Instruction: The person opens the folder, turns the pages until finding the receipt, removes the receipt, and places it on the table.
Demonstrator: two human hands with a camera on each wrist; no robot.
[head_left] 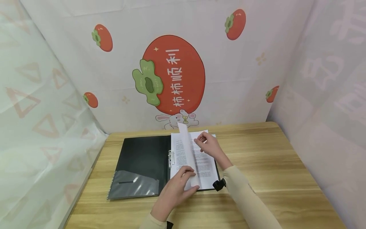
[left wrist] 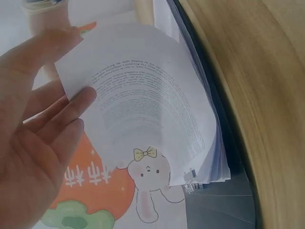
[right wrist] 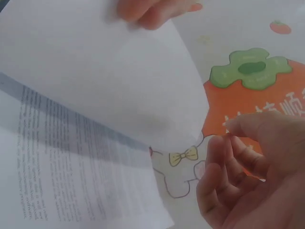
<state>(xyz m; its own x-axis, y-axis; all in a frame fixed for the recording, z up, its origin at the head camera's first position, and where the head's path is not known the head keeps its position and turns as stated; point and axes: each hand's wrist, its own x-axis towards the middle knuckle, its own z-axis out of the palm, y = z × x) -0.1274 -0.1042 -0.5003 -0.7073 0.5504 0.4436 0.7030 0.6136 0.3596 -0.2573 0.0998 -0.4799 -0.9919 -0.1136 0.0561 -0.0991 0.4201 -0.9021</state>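
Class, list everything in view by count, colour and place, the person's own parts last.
Backdrop: one, white, behind the table
Table: one, wood-brown, foreground
Side hangings: two, pale, left and right
Fruit drawings: five, red and green, backdrop
Rabbit drawing: one, white, below largest fruit
Folder: one, black, open on table
Pocket: one, clear, folder's left cover
Printed pages: several, white, folder's right side
Clasp: one, silver, pages' left edge
Raised sheet: one, white, above pages
Wrist devices: two, black, wrists
Sleeves: two, beige, forearms
Left hand: one, holding raised sheet
Right hand: one, curled above pages
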